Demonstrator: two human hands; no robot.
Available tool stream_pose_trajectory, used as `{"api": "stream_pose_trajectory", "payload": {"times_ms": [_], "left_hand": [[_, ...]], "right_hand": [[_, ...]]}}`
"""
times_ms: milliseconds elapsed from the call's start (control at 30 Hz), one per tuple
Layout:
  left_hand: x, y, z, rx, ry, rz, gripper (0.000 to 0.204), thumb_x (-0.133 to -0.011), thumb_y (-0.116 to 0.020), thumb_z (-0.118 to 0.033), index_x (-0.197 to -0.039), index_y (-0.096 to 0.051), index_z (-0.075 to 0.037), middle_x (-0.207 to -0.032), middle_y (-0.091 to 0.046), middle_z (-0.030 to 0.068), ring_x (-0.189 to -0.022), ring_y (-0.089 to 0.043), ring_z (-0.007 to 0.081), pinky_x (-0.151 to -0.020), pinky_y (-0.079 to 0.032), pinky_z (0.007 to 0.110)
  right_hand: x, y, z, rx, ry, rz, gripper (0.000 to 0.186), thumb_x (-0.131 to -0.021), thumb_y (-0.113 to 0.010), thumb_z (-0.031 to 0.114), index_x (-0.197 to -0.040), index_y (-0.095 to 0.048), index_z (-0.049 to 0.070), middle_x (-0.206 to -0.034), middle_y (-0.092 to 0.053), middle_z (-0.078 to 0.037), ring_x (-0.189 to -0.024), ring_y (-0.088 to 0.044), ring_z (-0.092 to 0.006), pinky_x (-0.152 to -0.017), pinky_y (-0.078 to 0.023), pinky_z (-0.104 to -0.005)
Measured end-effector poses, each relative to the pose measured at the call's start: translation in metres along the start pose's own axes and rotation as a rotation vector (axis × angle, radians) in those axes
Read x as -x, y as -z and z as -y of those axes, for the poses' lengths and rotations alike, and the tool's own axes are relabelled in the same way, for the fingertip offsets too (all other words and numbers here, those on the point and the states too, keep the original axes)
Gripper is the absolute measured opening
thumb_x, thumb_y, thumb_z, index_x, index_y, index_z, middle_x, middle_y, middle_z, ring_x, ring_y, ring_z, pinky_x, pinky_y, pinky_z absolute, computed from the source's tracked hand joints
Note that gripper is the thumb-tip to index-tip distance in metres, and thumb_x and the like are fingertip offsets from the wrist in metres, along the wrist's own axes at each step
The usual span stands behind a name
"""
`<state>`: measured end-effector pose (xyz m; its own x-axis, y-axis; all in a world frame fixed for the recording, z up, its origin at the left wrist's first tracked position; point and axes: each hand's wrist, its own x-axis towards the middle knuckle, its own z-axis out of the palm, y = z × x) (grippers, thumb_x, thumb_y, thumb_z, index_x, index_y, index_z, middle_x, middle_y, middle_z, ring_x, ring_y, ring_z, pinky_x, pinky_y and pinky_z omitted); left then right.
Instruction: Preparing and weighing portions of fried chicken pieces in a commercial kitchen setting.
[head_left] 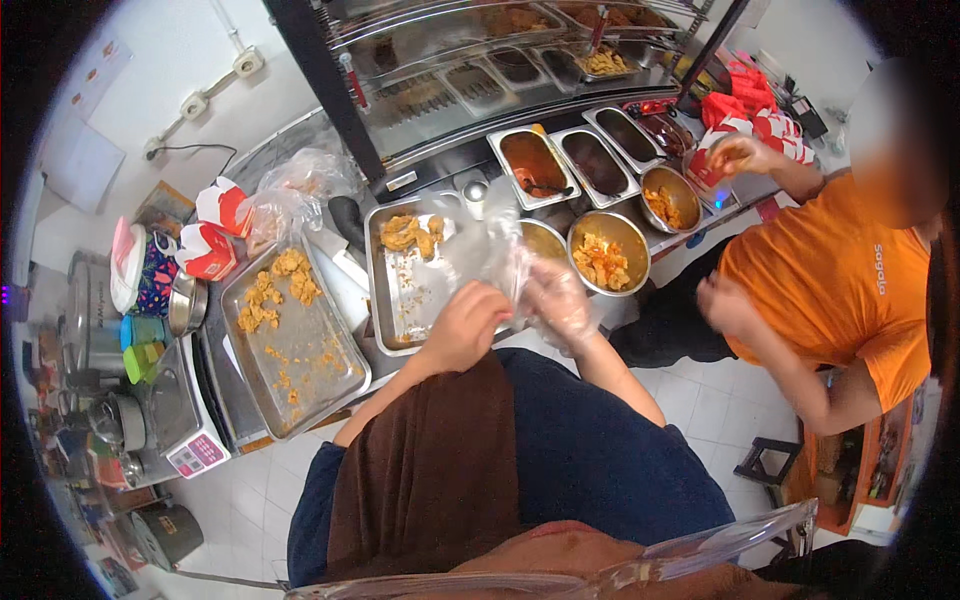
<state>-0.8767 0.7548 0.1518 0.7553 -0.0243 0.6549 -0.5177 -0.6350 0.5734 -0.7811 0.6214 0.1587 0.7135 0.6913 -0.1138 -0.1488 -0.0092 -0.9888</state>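
Note:
Just in front of my body, my left hand (466, 326) is bare, its fingers curled closed beside the right hand; whatever they pinch cannot be made out. My right hand (562, 300) wears a clear plastic glove and closes on a thin, clear piece of plastic (488, 245), which looks like another glove and is blurred. This plastic hangs over the right side of a metal tray (405, 342) with several fried chicken pieces (402, 234). A metal bowl (640, 284) of sauced chicken pieces stands right of my right hand, with another metal bowl (540, 238) partly hidden behind the plastic.
A larger tray (310, 350) holds breaded pieces at left, near red-white boxes (208, 252) and a scale (195, 440). Sauce pans (535, 165) line the back below a glass display case (470, 90). At right stands a person in an orange shirt (830, 280), one hand near a smaller bowl (672, 198).

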Motion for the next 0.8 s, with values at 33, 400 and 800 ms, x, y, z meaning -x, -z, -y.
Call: {"api": "stream_pose_trajectory", "payload": {"times_ms": [33, 400, 800], "left_hand": [[0.001, -0.004, -0.002, -0.027, -0.004, 0.016, 0.013, -0.067, -0.059, 0.002, -0.077, -0.051, 0.0, -0.076, -0.051, 0.0106, -0.068, -0.049, 0.0285, -0.062, -0.04, 0.034], [0.002, -0.026, -0.023, 0.234, 0.108, -0.051, 0.011, -0.069, -0.061, -0.002, -0.074, -0.051, -0.002, -0.074, -0.052, 0.0071, -0.07, -0.048, 0.0235, -0.064, -0.039, 0.031], [0.007, -0.056, -0.021, 0.725, 0.074, 0.289, 0.009, -0.075, -0.06, -0.008, -0.077, -0.053, -0.003, -0.077, -0.054, 0.0067, -0.073, -0.05, 0.0222, -0.068, -0.04, 0.03]], "right_hand": [[-0.002, 0.001, -0.007, -0.221, 0.053, -0.014, 0.019, -0.08, -0.049, 0.005, -0.098, -0.055, 0.001, -0.08, -0.057, -0.001, -0.066, -0.054, -0.0111, -0.058, -0.045, -0.0254], [-0.012, -0.019, -0.013, -0.849, 0.17, 0.151, 0.073, -0.077, -0.043, 0.059, -0.126, -0.03, 0.006, -0.127, -0.036, -0.017, -0.116, -0.036, -0.0298, -0.099, -0.025, -0.0438], [-0.008, -0.004, -0.006, -0.992, 0.377, -0.144, 0.068, -0.08, -0.044, 0.053, -0.132, -0.023, 0.014, -0.122, -0.041, -0.012, -0.111, -0.041, -0.0292, -0.096, -0.029, -0.0422]]}}
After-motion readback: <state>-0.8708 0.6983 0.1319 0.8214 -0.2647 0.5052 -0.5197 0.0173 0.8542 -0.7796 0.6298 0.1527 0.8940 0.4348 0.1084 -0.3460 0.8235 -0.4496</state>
